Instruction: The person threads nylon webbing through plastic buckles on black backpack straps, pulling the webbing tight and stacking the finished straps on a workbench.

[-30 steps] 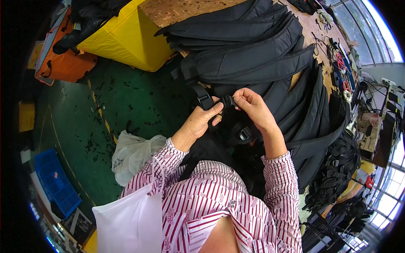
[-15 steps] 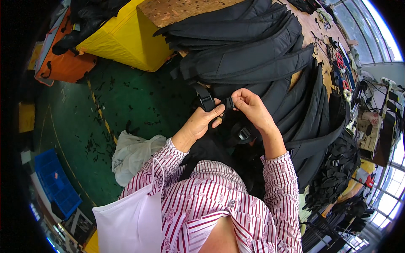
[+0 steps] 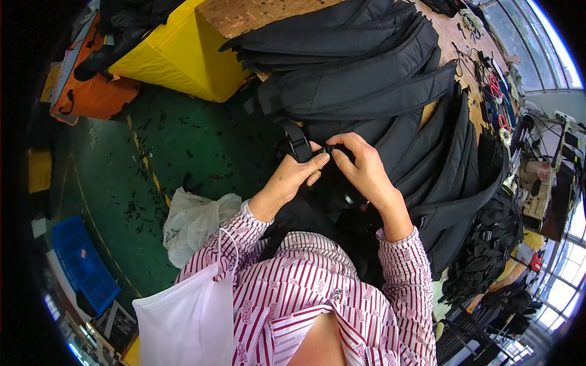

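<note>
My left hand [image 3: 290,175] is closed round a black webbing strap, thumb on top. A black plastic buckle [image 3: 299,148] on the webbing lies against its fingers. My right hand [image 3: 365,171] pinches the black strap [image 3: 326,149] with thumb and forefinger, close to my left thumb tip. The strap's lower part is hard to make out against dark material. Just beyond both hands, black padded shoulder straps [image 3: 360,88] lie heaped on a wooden table [image 3: 268,15], some hanging over its edge.
A yellow bin [image 3: 183,55] and an orange bag [image 3: 101,91] stand at the far left. White plastic sheeting [image 3: 195,219] lies by my left forearm, a blue crate [image 3: 82,262] farther left. Black scraps dot the green floor [image 3: 183,134]. More black straps [image 3: 482,250] are piled at the right.
My right hand has shifted slightly down and left, its fingers now curled over the strap end near my left thumb. My left hand keeps its grip in nearly the same place.
</note>
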{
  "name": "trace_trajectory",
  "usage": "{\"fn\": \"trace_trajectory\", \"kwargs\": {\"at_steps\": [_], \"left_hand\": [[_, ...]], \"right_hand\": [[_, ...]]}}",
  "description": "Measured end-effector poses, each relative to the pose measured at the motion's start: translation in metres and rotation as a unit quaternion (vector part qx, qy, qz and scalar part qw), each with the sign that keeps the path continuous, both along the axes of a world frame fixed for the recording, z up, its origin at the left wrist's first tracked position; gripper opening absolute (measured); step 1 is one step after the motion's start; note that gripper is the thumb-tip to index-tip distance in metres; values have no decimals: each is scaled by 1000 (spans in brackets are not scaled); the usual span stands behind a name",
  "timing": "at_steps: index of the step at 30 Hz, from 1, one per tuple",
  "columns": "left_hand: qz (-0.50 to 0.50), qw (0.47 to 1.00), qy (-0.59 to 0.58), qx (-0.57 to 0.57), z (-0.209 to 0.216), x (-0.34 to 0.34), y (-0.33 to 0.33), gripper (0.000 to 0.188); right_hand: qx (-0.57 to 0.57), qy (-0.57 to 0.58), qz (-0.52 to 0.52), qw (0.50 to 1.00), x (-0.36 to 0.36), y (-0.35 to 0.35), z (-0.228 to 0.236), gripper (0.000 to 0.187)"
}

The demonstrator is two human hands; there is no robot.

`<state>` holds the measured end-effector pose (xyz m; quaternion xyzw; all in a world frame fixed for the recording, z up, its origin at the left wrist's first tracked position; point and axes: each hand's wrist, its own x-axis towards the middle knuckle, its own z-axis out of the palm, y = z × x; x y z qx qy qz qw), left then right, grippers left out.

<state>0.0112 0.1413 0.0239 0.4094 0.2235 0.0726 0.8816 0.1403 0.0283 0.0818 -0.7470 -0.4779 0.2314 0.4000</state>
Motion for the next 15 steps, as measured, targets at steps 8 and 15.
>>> {"fn": "trace_trajectory", "kwargs": {"at_steps": [8,15], "left_hand": [[45,996,14,74,-1,6,-5,20],[29,984,70,159,0,5,3,15]], "right_hand": [[64,-245,-19,967,-8,-2,18,17],[122,-7,-97,988,-12,-12,8,6]]}}
